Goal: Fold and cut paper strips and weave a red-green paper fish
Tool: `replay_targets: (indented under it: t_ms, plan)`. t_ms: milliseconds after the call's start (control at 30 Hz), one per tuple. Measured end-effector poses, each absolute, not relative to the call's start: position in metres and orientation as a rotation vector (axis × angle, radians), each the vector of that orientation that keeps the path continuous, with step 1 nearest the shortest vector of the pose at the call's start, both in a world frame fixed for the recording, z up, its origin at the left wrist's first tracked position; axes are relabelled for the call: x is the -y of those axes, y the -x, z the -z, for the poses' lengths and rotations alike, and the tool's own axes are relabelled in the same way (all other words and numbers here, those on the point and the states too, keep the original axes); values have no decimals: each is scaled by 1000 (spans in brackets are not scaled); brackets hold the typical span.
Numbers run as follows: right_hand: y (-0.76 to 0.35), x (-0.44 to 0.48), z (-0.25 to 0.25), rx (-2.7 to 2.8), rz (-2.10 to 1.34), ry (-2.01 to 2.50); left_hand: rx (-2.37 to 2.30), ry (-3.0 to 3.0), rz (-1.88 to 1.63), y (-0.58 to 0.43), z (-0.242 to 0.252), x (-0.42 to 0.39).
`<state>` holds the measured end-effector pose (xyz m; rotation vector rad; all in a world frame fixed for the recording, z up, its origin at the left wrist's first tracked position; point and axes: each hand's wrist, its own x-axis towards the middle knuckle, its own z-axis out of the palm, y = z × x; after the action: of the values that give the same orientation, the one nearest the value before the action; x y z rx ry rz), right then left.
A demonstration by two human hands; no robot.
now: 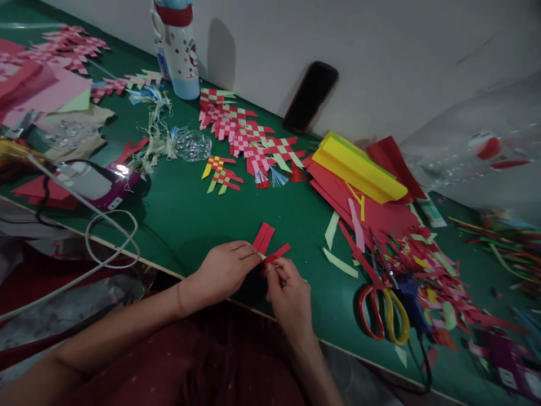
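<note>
Currently, the left hand (224, 268) is pinching the red paper strips (264, 238) from one side, its fingers holding them narrowly, while the right hand (291, 296) is gripping the crossing end between bent fingers and thumb. The strips are being held over the green tabletop (169, 220), near its front edge, and the fingers are hiding the join, so a misplaced fold could be going unnoticed. Uneven pulling would be risking a crease or tear, the paper looking thin; a slack left pinch would be letting the layers slip apart. Loose pale green strips (340, 263) are lying to the right, near the scissors (386, 311), where a straying right forearm could be scattering them.
</note>
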<state>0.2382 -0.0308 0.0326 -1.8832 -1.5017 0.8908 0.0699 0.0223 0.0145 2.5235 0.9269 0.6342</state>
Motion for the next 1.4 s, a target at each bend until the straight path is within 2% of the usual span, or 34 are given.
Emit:
replay_targets:
  t_ms: [167, 567, 967, 1100, 1267, 1400]
  plan:
    - [-241, 25, -33, 1483, -925, 1941, -903, -2532, -627, -68, -12, -23]
    - [-247, 12, -28, 1843, -486, 2100, -811, -2605, -576, -65, -13, -25]
    - [-246, 7, -34, 1788, -620, 2144, -748, -2658, -515, -61, -16, -28]
    - [-250, 11, -31, 1745, -624, 2055, -741, -2700, -479, -61, -17, -26]
    - [-263, 22, -26, 1992, -230, 1646, -740, -2692, -491, -62, -13, -25]
    - [-265, 26, -23, 2170, -110, 1504, -761, -2612, -535, -62, -12, -27]
